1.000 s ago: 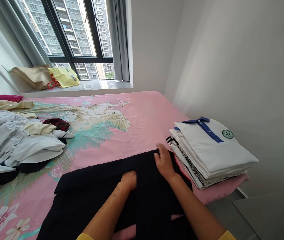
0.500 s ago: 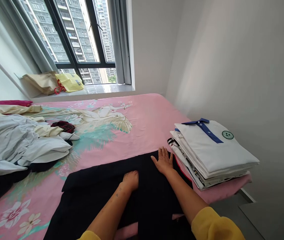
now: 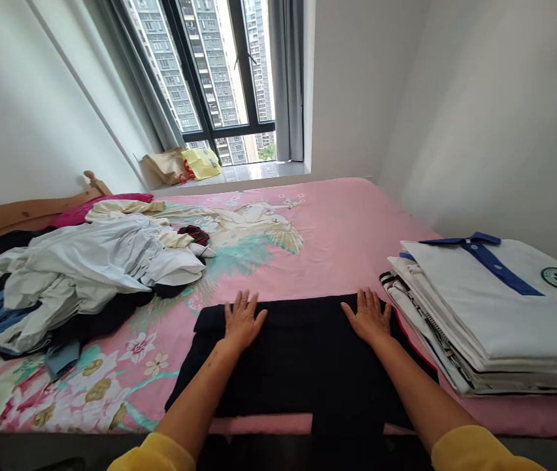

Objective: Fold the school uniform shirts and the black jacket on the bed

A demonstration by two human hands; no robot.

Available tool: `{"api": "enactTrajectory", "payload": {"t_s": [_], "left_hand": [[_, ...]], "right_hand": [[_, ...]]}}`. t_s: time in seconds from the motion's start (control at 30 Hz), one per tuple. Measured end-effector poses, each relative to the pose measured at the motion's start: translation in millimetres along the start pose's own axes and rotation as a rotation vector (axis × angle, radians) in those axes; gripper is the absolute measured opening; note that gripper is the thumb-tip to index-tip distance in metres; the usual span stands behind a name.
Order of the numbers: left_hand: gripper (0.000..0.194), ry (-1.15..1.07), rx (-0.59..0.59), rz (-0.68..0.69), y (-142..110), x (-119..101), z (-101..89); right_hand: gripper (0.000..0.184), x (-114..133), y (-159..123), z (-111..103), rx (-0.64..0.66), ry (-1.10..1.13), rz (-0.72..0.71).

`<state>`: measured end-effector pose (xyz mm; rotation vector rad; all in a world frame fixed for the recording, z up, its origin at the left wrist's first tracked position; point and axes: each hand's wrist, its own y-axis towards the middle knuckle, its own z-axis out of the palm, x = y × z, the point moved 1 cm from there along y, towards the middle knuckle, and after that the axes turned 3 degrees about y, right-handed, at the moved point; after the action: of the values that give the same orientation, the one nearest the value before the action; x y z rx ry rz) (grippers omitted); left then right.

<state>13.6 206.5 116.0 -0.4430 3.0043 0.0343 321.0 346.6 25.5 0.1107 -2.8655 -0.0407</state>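
A black garment (image 3: 303,360) with a thin red trim along its right side lies spread on the bed. Its lower part hangs past the near edge, and its exact kind is unclear. My left hand (image 3: 243,320) rests flat on its upper left area, fingers spread. On the upper right of the cloth, my right hand (image 3: 369,317) also lies flat, fingers apart. Close by that hand stands a stack of folded shirts (image 3: 465,327). The top one is a white polo shirt (image 3: 484,301) with a blue collar and placket and a round green badge.
A loose heap of clothes (image 3: 97,261) covers the left of the bed, mostly white, with black and blue pieces. The pink flowered bedsheet (image 3: 342,242) shows beyond the garment. Paper bag (image 3: 165,165) and yellow bag (image 3: 202,162) sit on the windowsill.
My left hand, earlier closed at the garment's middle, has moved left and opened flat. My right hand has flattened with fingers spread. The view has turned left, showing more of the heap.
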Motion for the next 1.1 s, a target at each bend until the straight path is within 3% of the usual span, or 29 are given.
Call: {"api": "enactTrajectory", "payload": {"t_s": [0.07, 0.13, 0.23, 0.33, 0.37, 0.47, 0.53, 0.6, 0.67, 0.73, 0.8, 0.9, 1.0, 1.1], "left_hand": [[0.064, 0.071, 0.099, -0.126, 12, 25, 10.5], [0.069, 0.072, 0.174, -0.157, 19, 39, 13.7], [0.065, 0.018, 0.098, -0.152, 7, 28, 0.9], [0.041, -0.211, -0.066, 0.012, -47, -15, -12.0], [0.038, -0.331, -0.038, 0.101, -73, -31, -10.9], [0.039, -0.534, 0.291, 0.263, -153, -66, 13.5], [0.034, -0.566, 0.487, 0.175, -192, -72, 42.2], [0.028, -0.603, 0.574, 0.001, -211, -66, 72.8], [0.037, -0.737, 0.584, -0.113, -214, -59, 97.1], [0.055, -0.947, 0.586, -0.113, -207, -57, 110.7], [0.062, -1.137, 0.639, -0.083, -201, -64, 115.1], [0.057, -1.311, 0.761, -0.088, -202, -80, 115.2], [0.046, -1.259, 0.736, -0.005, -213, -92, 114.6], [0.05, -0.948, 0.62, 0.162, -222, -94, 108.9]], "right_hand": [[0.081, 0, 0, 1, -0.012, -0.018, -0.003], [0.082, 0, -1, 2, -0.025, -0.024, -0.01], [0.082, 1, -1, 0, -0.024, -0.008, -0.012], [0.082, 1, -2, -4, -0.003, 0.013, -0.004], [0.082, 0, -2, -6, 0.0, 0.018, -0.005], [0.082, -2, -2, -10, 0.005, 0.032, -0.013], [0.083, -4, -1, -11, 0.008, 0.037, -0.017], [0.084, -6, 0, -10, 0.01, 0.04, -0.015], [0.084, -8, 1, -10, 0.015, 0.043, -0.012], [0.084, -8, 1, -10, 0.025, 0.044, -0.008], [0.085, -9, 1, -10, 0.028, 0.045, -0.008], [0.084, -9, 0, -9, 0.02, 0.049, -0.012], [0.084, -9, 0, -8, 0.005, 0.052, -0.015], [0.084, -8, 0, -7, -0.011, 0.05, -0.016]]}}
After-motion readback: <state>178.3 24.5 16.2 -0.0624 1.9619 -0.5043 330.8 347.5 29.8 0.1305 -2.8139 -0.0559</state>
